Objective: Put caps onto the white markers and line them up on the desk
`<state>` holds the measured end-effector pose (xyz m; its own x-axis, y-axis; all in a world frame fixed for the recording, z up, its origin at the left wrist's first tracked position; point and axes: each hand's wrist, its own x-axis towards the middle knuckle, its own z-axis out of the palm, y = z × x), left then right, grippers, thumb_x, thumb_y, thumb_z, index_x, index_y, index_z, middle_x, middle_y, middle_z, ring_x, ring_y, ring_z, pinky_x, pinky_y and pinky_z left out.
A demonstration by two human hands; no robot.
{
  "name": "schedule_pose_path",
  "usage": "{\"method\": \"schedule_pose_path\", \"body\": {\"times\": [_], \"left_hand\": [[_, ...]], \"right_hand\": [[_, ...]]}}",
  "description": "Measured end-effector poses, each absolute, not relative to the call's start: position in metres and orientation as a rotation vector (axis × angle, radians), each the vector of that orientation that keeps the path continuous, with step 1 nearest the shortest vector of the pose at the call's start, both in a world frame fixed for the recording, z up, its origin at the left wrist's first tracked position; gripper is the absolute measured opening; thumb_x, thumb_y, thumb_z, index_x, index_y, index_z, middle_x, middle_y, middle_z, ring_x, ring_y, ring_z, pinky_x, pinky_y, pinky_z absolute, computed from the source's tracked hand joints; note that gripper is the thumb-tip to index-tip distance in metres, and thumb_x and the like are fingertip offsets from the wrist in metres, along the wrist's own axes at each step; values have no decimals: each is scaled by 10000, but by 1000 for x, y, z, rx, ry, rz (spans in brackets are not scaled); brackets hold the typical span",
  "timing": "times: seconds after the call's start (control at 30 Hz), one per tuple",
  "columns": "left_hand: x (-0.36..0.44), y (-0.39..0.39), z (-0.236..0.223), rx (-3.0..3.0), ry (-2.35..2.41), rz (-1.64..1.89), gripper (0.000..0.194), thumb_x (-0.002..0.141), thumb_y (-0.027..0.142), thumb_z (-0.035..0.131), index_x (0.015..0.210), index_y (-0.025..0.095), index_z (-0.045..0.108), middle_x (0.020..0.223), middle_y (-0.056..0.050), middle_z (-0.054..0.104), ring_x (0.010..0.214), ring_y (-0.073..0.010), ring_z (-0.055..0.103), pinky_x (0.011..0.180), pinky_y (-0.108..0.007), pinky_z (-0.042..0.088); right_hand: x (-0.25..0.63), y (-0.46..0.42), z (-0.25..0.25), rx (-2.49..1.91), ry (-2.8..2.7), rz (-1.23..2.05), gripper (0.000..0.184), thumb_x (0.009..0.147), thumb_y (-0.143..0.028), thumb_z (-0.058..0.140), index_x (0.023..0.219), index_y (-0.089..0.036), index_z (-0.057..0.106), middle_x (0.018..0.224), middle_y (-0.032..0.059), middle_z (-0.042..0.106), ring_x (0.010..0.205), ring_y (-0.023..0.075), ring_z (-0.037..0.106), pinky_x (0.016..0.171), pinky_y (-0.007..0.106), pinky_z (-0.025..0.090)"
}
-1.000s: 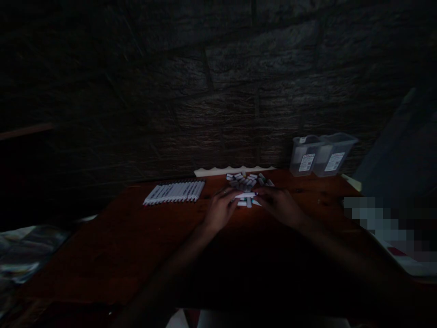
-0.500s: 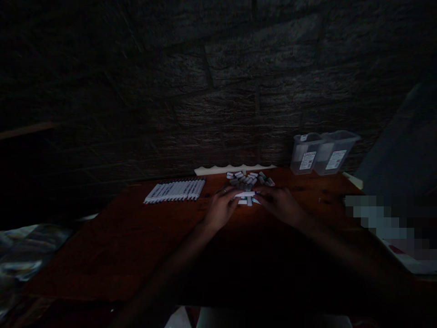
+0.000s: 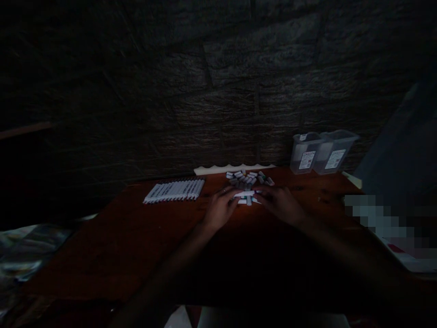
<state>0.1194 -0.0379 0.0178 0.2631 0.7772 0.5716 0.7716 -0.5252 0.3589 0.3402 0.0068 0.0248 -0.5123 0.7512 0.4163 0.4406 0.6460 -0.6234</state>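
Observation:
A white marker (image 3: 244,194) lies level between my two hands, above the table. Its left part is gripped by my left hand (image 3: 221,207), which wears a ring. The fingers of my right hand (image 3: 282,206) close on the marker's right end, where a small purple band shows; the fingers partly hide that end. Behind and below the hands is a loose pile of short white marker caps (image 3: 252,175), some with coloured ends. Part of the pile is hidden by my hands.
Several white markers (image 3: 175,190) lie side by side in a row on the wooden table (image 3: 136,241), to the left. Two clear plastic containers (image 3: 305,157) with labels stand at the back right. A wavy-edged white strip (image 3: 235,169) runs along the dark wall.
My hands stay in nearly the same place. At the marker's right end, the purple tip seen earlier now shows as a band with white beyond it, towards my right fingers.

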Motion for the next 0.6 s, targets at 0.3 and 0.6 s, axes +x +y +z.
{"method": "schedule_pose_path", "body": {"times": [0.3, 0.6], "left_hand": [[120, -38, 19, 2487, 1548, 1114, 240, 903, 184, 575, 1112, 227, 685, 1055, -61, 684, 990, -198, 643, 874, -339, 518], [120, -38, 20, 2505, 1529, 1115, 244, 905, 177, 568, 1114, 236, 680, 1047, -52, 687, 982, -195, 643, 867, -347, 522]], "right_hand": [[340, 7, 25, -907, -2179, 591, 254, 903, -278, 573, 1113, -222, 703, 727, 6, 705, 617, 145, 639, 602, 268, 467], [340, 6, 25, -915, -2176, 613, 277, 900, -294, 556, 1129, -245, 703, 736, 5, 702, 632, 153, 648, 617, 281, 484]]}}
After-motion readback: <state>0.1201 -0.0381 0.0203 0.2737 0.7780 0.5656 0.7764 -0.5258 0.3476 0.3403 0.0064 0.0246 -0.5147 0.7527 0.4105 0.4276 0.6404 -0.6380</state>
